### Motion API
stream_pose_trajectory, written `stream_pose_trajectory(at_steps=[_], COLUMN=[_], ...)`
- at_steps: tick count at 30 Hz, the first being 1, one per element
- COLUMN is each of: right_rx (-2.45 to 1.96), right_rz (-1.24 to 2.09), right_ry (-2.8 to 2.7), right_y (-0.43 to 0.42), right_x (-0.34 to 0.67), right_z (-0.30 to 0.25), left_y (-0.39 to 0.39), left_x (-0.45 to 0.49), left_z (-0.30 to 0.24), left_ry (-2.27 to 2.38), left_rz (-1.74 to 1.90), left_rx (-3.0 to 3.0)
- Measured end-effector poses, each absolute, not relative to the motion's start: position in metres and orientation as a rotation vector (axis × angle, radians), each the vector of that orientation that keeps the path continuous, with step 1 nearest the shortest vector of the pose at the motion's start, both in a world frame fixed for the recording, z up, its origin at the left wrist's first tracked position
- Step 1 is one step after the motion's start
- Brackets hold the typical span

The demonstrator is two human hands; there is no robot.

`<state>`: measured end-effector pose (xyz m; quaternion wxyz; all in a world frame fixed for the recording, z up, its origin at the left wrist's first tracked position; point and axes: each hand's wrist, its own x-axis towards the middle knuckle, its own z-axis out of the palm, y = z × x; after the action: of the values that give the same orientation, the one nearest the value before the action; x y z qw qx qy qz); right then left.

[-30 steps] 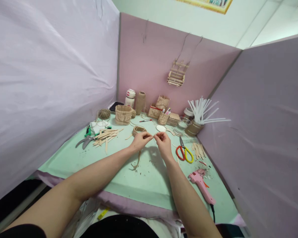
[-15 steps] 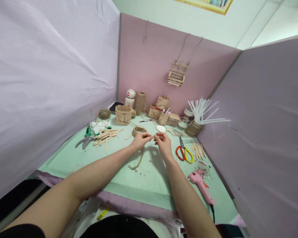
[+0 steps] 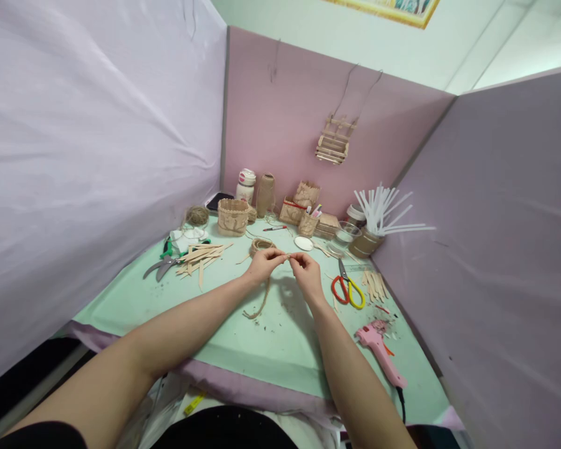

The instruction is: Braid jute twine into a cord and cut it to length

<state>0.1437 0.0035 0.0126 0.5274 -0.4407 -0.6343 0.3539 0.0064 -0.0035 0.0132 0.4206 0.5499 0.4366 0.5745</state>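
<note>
Over the middle of the table, my left hand [image 3: 263, 264] is closed in a pinch on a jute cord [image 3: 265, 298], and a length of it hangs below the palm to a frayed end on the cloth. My right hand [image 3: 306, 272] is closed too, its fingertips pinching at the cord's small tip, almost touching my left fingertips. Exactly how the tip sits between the fingers is too small to see. Just behind my left hand lies a coil of jute cord [image 3: 260, 245]. A white round lid or disc [image 3: 303, 243] rests behind my right hand.
To the right are scissors [image 3: 348, 288], a pink glue gun [image 3: 381, 352] and a jar of white glue sticks [image 3: 365, 242]. At left lie wooden sticks [image 3: 201, 258] and pruning shears [image 3: 163, 268]. A woven-looking basket [image 3: 232, 218] and bottle [image 3: 245, 184] stand behind.
My right fingers have closed in tighter and moved slightly left at the cord's tip. My left hand has stayed nearly still.
</note>
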Motion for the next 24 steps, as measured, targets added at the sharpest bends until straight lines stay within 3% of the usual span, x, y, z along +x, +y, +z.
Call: stream_pose_trajectory(at_steps=[10,15,20,24], right_rx=[-1.060,-1.068,-0.994,-0.966], right_rz=[0.762,0.681,0.440,0.416], right_ry=[-1.535,-1.581,-1.744,-1.762], right_y=[0.0017,0.0012,-0.0039,-0.0063], right_x=[0.1438,0.1421,0.1392,0.1392], right_z=[0.0168,0.0133,0.0122,0.0145], left_y=[-0.0070,-0.0048,0.0005,0.0012], left_x=[0.0066,0.0104,0.0075,0.0036], left_z=[0.0137,0.0119,0.0107,0.0117], left_ry=[1.139,1.127,0.845,0.745], left_rz=[1.507,1.489,1.158,1.030], left_rx=[1.506,1.263,0.650,0.587])
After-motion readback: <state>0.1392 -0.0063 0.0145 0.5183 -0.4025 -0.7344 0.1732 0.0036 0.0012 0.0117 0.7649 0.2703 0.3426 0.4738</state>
